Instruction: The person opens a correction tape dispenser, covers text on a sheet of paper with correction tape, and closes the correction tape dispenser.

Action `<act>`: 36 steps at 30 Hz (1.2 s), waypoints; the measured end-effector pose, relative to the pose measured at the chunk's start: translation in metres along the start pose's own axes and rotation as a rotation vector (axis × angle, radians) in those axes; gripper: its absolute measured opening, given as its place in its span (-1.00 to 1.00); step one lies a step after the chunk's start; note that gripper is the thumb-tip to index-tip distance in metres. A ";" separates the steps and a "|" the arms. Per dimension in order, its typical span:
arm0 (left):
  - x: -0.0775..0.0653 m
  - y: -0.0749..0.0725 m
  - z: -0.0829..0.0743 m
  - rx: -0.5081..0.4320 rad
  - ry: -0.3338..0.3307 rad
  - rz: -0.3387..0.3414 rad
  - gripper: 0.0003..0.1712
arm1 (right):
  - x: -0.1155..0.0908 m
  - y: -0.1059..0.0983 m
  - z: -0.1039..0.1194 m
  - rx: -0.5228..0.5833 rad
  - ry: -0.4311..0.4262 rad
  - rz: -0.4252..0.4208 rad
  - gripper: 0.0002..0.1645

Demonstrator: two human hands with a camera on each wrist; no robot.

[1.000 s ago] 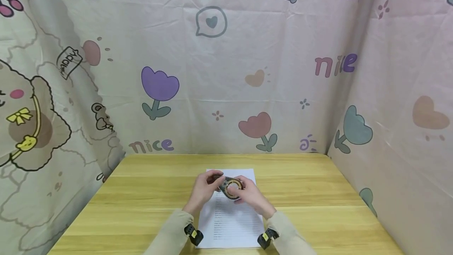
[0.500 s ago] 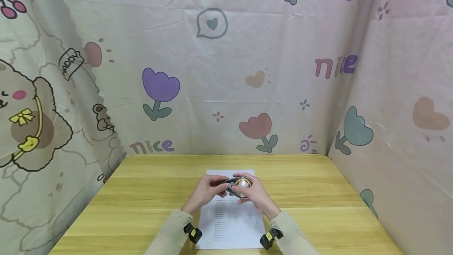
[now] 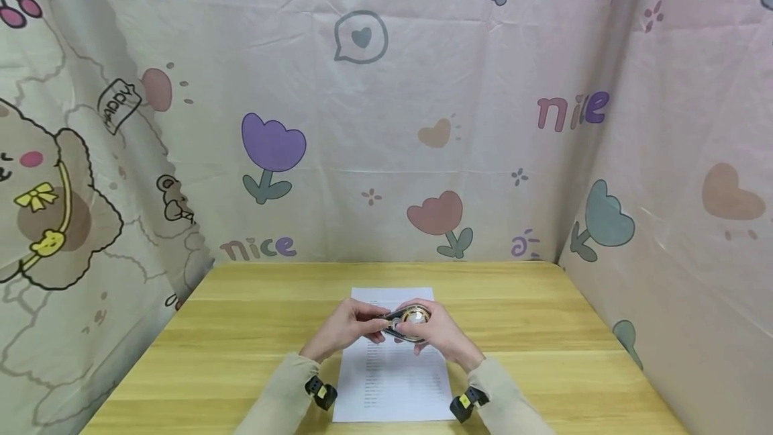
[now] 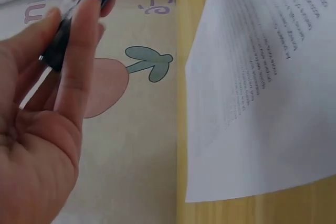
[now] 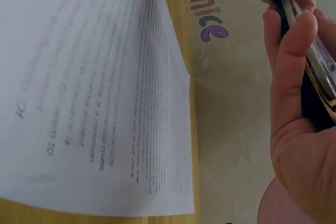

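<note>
A correction tape [image 3: 415, 315], dark-cased with a clear round window ringed in gold, is held in both hands above the printed sheet [image 3: 398, 388]. My left hand [image 3: 344, 327] pinches its narrow left end between thumb and fingers. Around the rounded right end, my right hand [image 3: 445, 333] grips the case, thumb lying across its front. The left wrist view shows the dark tip of the correction tape [image 4: 58, 48] between the fingertips. Seen edge-on in the right wrist view, its glossy side [image 5: 319, 72] runs along my right thumb; part of the case is hidden by the fingers.
The sheet lies lengthwise on a wooden table [image 3: 241, 348], below both hands. Patterned cloth [image 3: 362, 153] hangs behind the table and along both sides. A small black camera [image 3: 321, 393] is strapped to each sleeved wrist.
The correction tape has shifted slightly right and turned from a steep slant to nearly level. My left thumb and fingers have come in closer on its narrow end.
</note>
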State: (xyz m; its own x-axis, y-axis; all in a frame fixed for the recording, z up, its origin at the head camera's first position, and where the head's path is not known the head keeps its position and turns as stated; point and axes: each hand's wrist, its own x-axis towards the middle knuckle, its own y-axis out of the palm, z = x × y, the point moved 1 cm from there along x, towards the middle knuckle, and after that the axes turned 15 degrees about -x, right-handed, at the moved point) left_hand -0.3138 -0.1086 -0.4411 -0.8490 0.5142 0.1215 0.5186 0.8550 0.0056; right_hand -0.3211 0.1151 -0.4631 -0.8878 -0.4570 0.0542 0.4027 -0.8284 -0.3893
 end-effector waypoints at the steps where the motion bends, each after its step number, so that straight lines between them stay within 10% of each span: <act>1: 0.000 0.000 0.001 -0.009 0.006 -0.011 -0.64 | 0.001 0.001 0.000 0.002 0.002 -0.012 -0.53; 17: -0.006 -0.027 0.007 0.082 0.053 -0.174 -0.68 | 0.003 -0.007 -0.014 0.167 0.112 -0.147 -0.38; 25: -0.011 -0.047 0.011 0.364 -0.076 -0.297 -0.76 | 0.006 -0.008 -0.015 0.156 0.157 -0.217 -0.38; 36: -0.029 -0.076 0.014 0.775 -0.082 -0.370 -0.95 | 0.005 -0.011 -0.016 -0.007 0.218 -0.352 -0.25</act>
State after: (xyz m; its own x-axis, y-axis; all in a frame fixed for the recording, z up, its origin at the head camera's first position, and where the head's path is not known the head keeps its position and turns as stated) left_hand -0.3294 -0.1876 -0.4586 -0.9698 0.1714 0.1737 0.0173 0.7583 -0.6517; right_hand -0.3332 0.1271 -0.4729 -0.9977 -0.0665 -0.0107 0.0654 -0.9194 -0.3879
